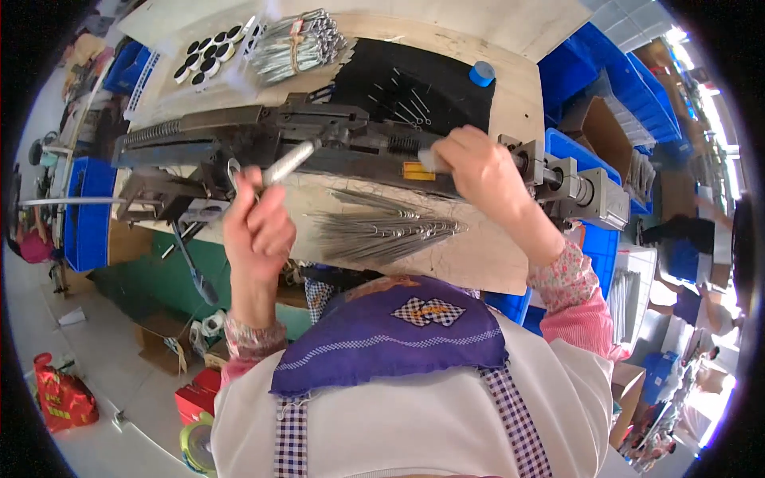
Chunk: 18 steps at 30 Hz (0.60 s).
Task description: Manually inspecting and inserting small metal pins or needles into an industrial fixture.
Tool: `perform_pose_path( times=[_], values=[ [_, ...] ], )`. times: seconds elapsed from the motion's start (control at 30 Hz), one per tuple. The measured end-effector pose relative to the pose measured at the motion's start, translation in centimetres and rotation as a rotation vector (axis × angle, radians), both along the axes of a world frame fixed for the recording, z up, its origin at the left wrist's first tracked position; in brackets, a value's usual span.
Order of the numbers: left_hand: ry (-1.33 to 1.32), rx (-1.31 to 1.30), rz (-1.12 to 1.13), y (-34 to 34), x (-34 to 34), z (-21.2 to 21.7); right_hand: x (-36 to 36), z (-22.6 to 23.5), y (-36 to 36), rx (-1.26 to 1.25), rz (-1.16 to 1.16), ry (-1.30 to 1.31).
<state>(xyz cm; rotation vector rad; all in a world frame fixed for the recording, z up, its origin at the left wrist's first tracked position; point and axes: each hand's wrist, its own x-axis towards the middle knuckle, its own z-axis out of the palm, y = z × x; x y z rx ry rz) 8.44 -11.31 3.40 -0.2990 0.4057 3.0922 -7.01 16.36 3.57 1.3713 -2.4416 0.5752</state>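
Observation:
A dark metal bench machine (319, 127) with a long bed stretches across the table in front of me. My left hand (259, 227) is closed beside its silver lever handle (292, 162). A small metal loop (233, 169) shows at the left fingertips; the rest of that piece is hidden. Over the right part of the bed, my right hand (482, 171) is closed, fingers bent down. A pale grey piece (431, 161) shows at its fingertips, too blurred to name. Between my arms lies a loose pile of thin metal rods (374, 231).
Behind the machine, a black cloth (366, 72) bears several ring-ended rods (410, 107) and a blue tape roll (481, 74). A tied bundle of rods (295, 48) and a tray of black-topped white rolls (211, 56) stand far left. Blue crates (613, 80) line the right side.

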Motion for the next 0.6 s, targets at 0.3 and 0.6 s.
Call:
perform_pose_path(
  times=[0.3,0.6],
  values=[
    [0.478,-1.743,-0.401,9.5,-8.7,-1.5,-7.7,0.3,-2.3,0.109,-0.212,-0.057],
    [0.506,-2.511,-0.173,9.7,-13.7,-0.2,-3.8,0.2,0.3,-0.046,0.150,-0.080]
  ],
)
